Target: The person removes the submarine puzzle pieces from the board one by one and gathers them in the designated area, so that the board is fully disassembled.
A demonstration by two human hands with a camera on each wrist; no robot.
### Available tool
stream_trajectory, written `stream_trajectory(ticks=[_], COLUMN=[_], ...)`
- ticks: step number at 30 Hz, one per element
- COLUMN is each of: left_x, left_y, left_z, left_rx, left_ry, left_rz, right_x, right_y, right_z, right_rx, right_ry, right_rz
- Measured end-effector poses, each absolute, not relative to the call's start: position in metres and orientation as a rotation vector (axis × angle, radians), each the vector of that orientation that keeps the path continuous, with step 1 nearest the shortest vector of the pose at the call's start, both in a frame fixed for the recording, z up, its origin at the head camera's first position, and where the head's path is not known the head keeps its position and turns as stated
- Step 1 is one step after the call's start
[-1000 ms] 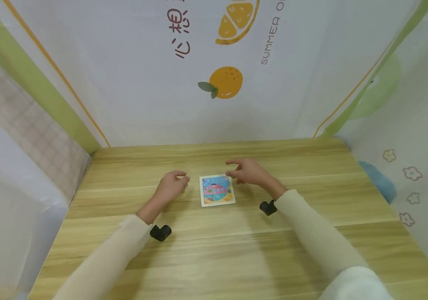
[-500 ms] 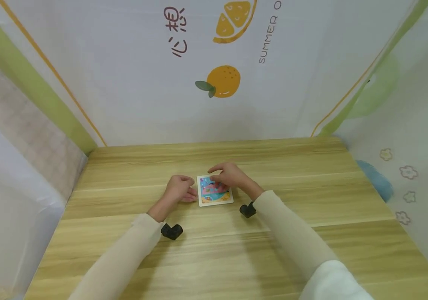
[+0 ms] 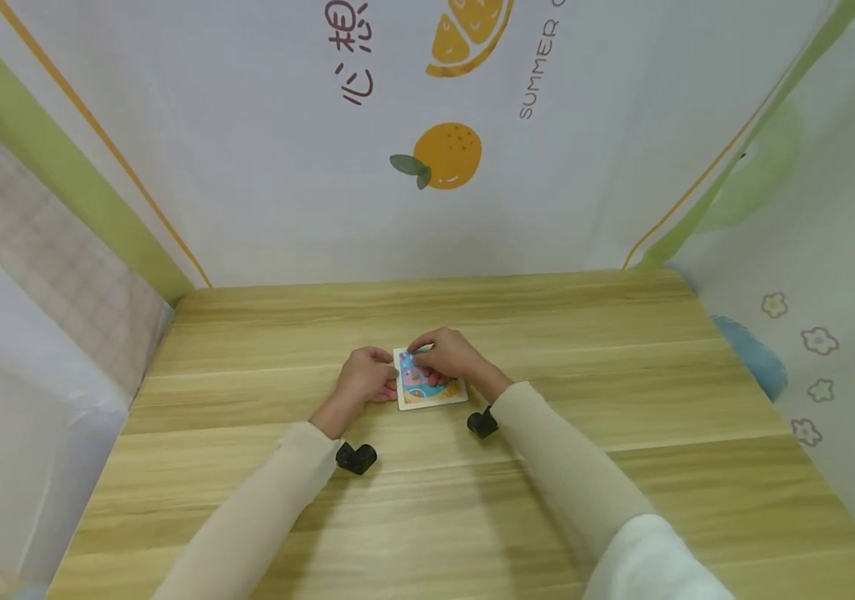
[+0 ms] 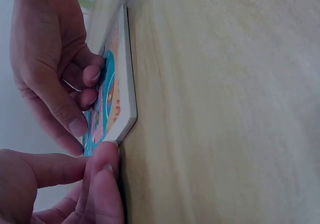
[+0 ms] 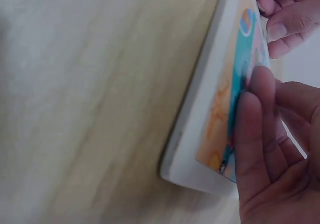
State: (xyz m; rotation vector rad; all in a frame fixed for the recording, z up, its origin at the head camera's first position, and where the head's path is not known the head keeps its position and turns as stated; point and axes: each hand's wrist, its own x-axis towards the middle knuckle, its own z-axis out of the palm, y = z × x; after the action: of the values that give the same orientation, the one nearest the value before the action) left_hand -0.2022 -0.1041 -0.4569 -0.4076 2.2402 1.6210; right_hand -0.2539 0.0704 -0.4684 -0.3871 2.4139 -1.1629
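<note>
A square picture board (image 3: 431, 394) with a white border, like a child's tray puzzle, lies flat on the wooden table. Its print shows pink, blue and sandy orange. At its left edge, the left hand (image 3: 364, 374) holds the side, thumb above and fingers against the rim. In the left wrist view, those fingers (image 4: 102, 169) meet the board's near corner. Over the upper part of the board, the right hand (image 3: 452, 353) touches the print with relaxed, bent fingers. Its thumb and index tip stand slightly apart near the top left corner. Part of the picture is hidden beneath it.
The wooden table (image 3: 427, 508) extends on all sides of the board. A white curtain with fruit prints (image 3: 277, 183) hangs behind its far edge. More printed cloth (image 3: 840, 275) hangs at the right. Black wrist cameras (image 3: 356, 458) sit low on both wrists.
The right hand has moved left from the board's right corner to over the picture. The left hand has come right, from apart to touching the left edge. The board stays put.
</note>
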Motion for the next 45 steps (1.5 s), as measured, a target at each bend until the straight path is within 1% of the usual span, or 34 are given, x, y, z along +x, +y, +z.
stream_trajectory(ticks=[7,13,24,35,45], left_x=[-0.204,-0.206,-0.21,-0.212,-0.213], left_y=[-0.101,-0.099,-0.098,-0.098,-0.098], left_z=[-0.459,-0.46,-0.462,-0.463,-0.461], left_rx=[-0.437,-0.426,-0.432,-0.416,-0.411], left_ry=[2.289,2.315,2.317,2.334,2.355], left_rz=[1.57,1.545,1.504,1.487,1.423], right_x=[-0.252,-0.252,-0.252,-0.256,-0.255], right_y=[0.067,0.065,0.056,0.06,0.062], right_z=[-0.466,-0.463,-0.462,-0.464,-0.467], right_rx=[-0.406,-0.367,-0.369,-0.388,-0.493], right_ry=[2.451,2.474,2.533,2.466,2.517], right_rz=[-1.101,-1.067,-0.889,-0.993,-0.985])
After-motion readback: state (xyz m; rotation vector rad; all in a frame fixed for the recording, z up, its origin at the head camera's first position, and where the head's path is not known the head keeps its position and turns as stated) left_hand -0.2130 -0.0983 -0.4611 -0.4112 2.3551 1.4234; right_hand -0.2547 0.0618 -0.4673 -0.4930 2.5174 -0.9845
